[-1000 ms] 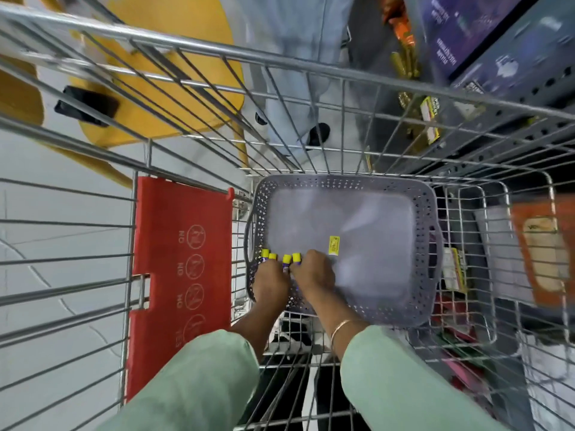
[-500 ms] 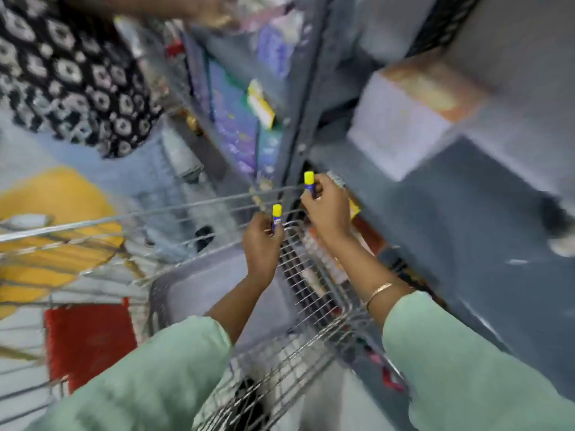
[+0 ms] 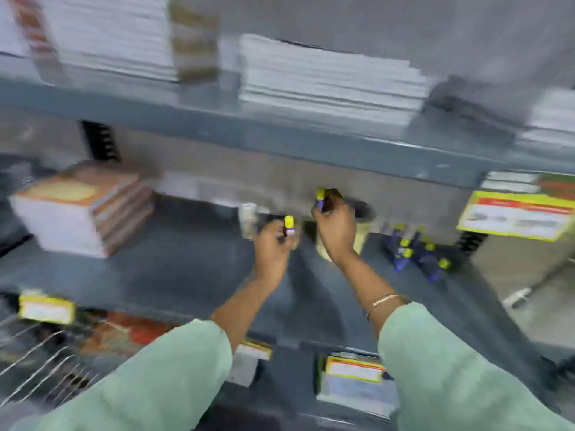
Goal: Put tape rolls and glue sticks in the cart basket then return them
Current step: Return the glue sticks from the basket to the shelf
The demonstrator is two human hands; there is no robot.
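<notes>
My left hand [image 3: 271, 247] is curled around a glue stick [image 3: 289, 224], its yellow cap poking up above the fingers, and my right hand [image 3: 335, 229] is wrapped the same way around a second glue stick [image 3: 320, 198], held a little higher and further in. Both hands hang over the grey shelf [image 3: 174, 275], with pale green sleeves below them and a thin bangle [image 3: 385, 301] on the right wrist. Just right of the right hand, a loose cluster of blue and yellow glue sticks [image 3: 415, 255] lies on the shelf. A stack of books [image 3: 82, 209] sits well to the left, and the cart's wire [image 3: 37, 359] shows at lower left. Everything is blurred.
</notes>
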